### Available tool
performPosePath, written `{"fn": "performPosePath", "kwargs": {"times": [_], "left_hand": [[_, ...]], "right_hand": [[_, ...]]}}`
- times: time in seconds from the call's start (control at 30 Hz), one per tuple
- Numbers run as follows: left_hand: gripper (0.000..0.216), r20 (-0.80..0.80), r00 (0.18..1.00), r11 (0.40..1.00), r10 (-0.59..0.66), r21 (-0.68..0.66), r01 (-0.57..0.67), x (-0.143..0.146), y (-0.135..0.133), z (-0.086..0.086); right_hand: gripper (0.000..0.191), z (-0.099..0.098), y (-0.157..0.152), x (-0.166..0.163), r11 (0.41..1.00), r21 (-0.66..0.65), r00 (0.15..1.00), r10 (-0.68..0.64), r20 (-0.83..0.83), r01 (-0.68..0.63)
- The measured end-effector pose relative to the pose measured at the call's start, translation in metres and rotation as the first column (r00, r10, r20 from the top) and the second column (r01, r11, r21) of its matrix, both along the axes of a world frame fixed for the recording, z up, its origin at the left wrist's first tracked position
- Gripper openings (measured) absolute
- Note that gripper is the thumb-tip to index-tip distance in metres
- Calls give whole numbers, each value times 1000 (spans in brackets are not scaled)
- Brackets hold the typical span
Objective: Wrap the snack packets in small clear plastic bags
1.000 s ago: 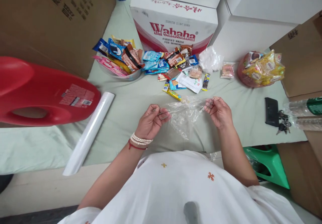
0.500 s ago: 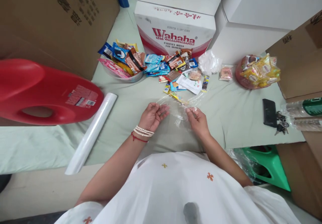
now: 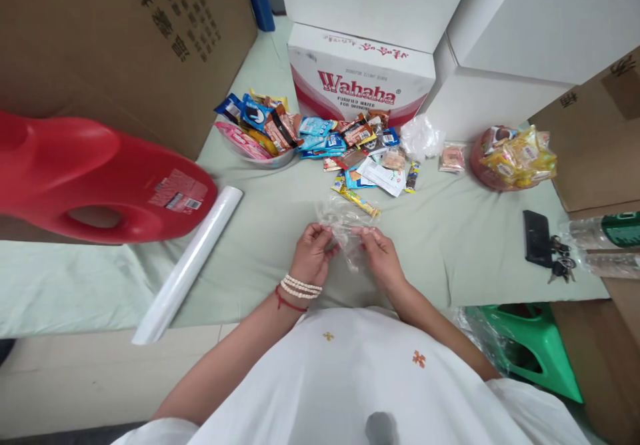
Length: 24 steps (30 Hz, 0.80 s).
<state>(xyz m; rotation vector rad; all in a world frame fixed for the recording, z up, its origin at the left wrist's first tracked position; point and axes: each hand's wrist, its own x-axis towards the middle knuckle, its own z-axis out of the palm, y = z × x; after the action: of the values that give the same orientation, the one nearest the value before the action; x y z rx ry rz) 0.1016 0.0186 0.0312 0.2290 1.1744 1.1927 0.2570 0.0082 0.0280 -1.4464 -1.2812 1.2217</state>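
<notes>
On the left, one red jug is beside one white roll, which slants toward the near edge of the cloth-covered table. Farther back and to the right, one clear bowl is heaped with snack packets. Near the middle, the left hand pinches one clear plastic bag, which hangs crumpled between the two hands. Beyond it, loose packets overlap too much for a sure count, in front of one carton. The right hand pinches the bag's other side; the step in hand looks like working the film between fingertips, and the next move seems to call for a light, even hold. Farther right are one crumpled white bag, one pink packet lying apart, one red bowl of yellow packets, one black case, one bunch of keys and two bottles.
</notes>
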Motion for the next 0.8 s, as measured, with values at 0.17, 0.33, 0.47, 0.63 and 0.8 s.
{"fn": "performPosePath", "kwargs": {"times": [0.17, 0.33, 0.47, 0.63, 0.8], "left_hand": [[46, 21, 1000, 1000, 5, -26, -4, -28, 6, -2], [42, -92, 972, 976, -215, 8, 217, -54, 24, 3], [46, -318, 915, 964, -250, 11, 267, -77, 37, 6], [52, -838, 533, 983, -120, -24, 183, -88, 12, 6], [55, -990, 46, 703, 134, 128, 699, -71, -6, -2]], "right_hand": [[46, 6, 11, 26, 967, -132, 937, -247, -248, 219], [49, 16, 28, 58, 899, -306, 849, -411, -333, 314], [48, 15, 34, 79, 919, -333, 916, -307, -260, 213], [45, 7, 23, 74, 956, -259, 971, -182, -154, 138], [46, 4, 17, 62, 967, -248, 978, -111, -174, 65]]}}
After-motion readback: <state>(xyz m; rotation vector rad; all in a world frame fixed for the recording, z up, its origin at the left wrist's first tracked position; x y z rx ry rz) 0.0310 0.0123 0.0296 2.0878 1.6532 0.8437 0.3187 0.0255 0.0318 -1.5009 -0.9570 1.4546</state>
